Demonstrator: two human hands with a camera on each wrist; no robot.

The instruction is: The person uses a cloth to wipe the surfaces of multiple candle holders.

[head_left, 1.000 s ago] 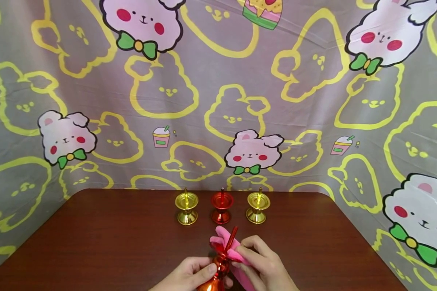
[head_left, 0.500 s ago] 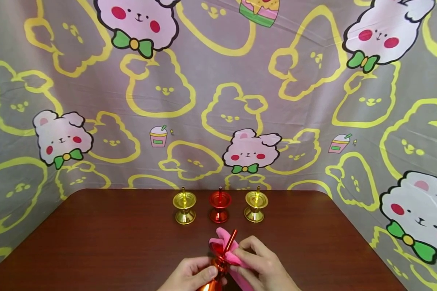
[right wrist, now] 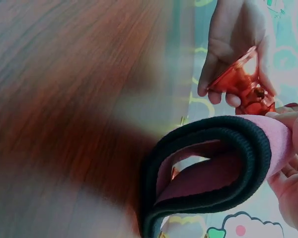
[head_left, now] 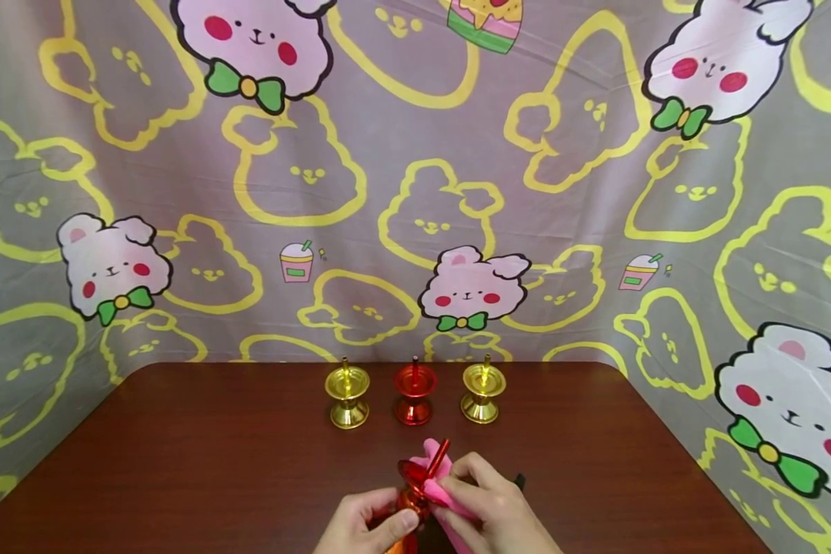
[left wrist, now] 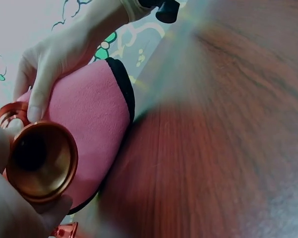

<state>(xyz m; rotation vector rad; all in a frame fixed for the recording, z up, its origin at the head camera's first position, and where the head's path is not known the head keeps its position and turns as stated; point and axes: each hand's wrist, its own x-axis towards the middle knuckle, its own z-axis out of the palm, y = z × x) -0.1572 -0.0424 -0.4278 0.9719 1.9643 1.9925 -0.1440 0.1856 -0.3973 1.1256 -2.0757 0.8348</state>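
Observation:
A shiny red metal candle holder [head_left: 412, 471], with a shallow dish and a thin upright stem, is tilted at the table's near edge. My left hand [head_left: 365, 525] grips it round its narrow waist. Its hollow flared base [left wrist: 44, 161] faces the left wrist camera. My right hand [head_left: 493, 509] pinches a pink cloth [left wrist: 92, 111] with a dark edging against the dish and the foot of the stem. In the right wrist view the folded cloth [right wrist: 279, 134] hangs in a loop below the fingers. The right fingertips are partly hidden by the cloth.
Across the back of the brown table [head_left: 215, 446] stand a gold candle holder [head_left: 349, 415], a red one [head_left: 414, 409] and another gold one [head_left: 480, 409] in a row. Behind them hangs a grey curtain [head_left: 568, 231] printed with bunnies. A small black piece [left wrist: 167, 11] sits at the right wrist.
The right hand has shifted the cloth slightly lower round the dish, so more of the red rim shows. The whole head view has drifted a little. Both hands keep their holds.

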